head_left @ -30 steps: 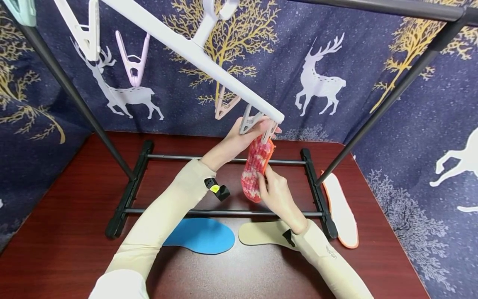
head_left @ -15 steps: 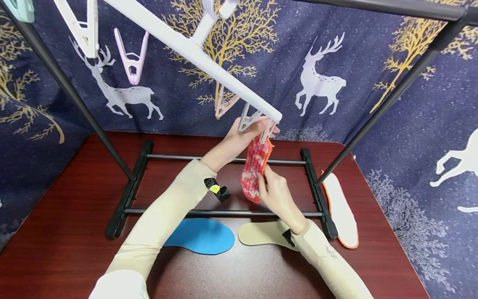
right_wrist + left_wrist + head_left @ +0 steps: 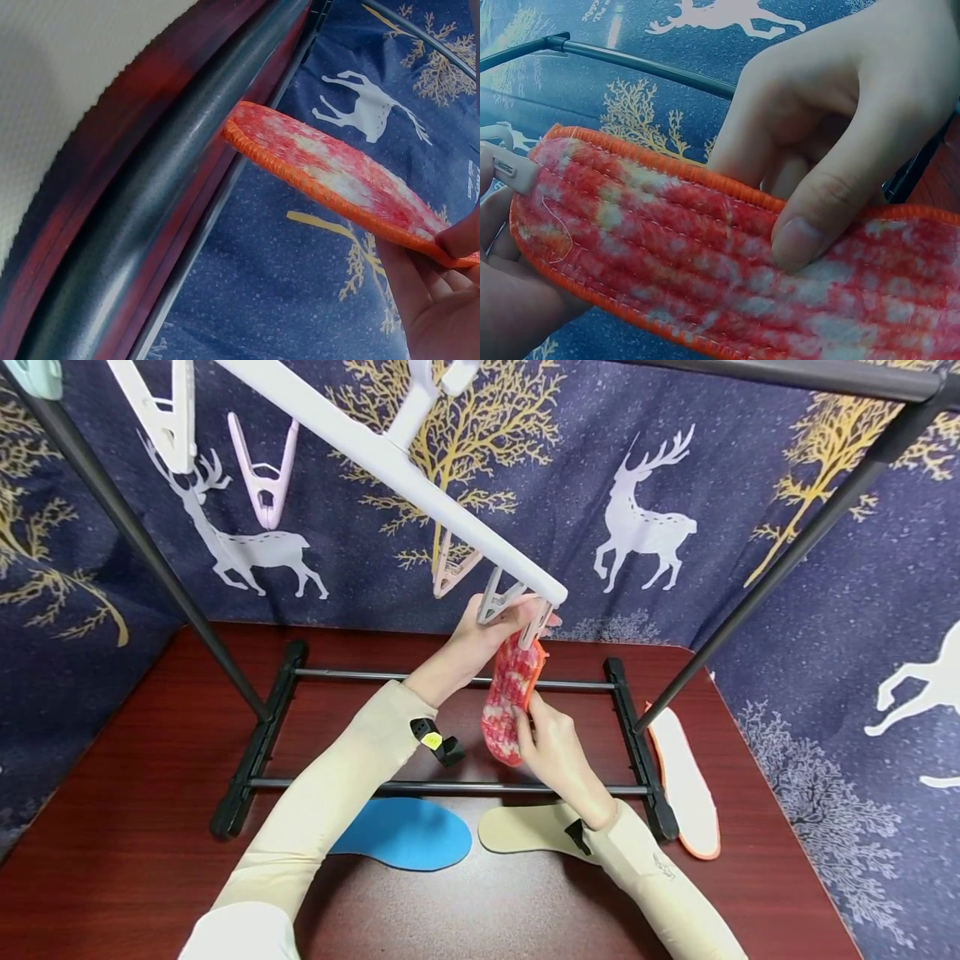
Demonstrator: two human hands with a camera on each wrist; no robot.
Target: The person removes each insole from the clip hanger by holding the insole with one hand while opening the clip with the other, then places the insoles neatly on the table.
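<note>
A fuzzy red-and-white insole [image 3: 501,718] with orange edging hangs at a slant below the end of a white hanger bar [image 3: 450,514]. My right hand [image 3: 558,747] pinches its edge, thumb [image 3: 802,240] on the fuzzy face and fingers behind. Up at the insole's top end, my left hand [image 3: 472,643] holds a pale clip [image 3: 535,625]. In the left wrist view the clip's tip [image 3: 517,172] lies on that end, with my left thumb at the clip. The left fingers are partly hidden behind the clip and insole.
More clips, including a grey one [image 3: 498,597] and a lilac one [image 3: 266,485], hang from the bar. A black rack [image 3: 450,787] stands on the dark red table [image 3: 135,793]. A blue insole [image 3: 408,833], a beige insole [image 3: 525,828] and a white orange-edged insole [image 3: 684,781] lie there.
The hanger bar's end, the clip and the insole have shifted very slightly left. Both hands keep their hold.
</note>
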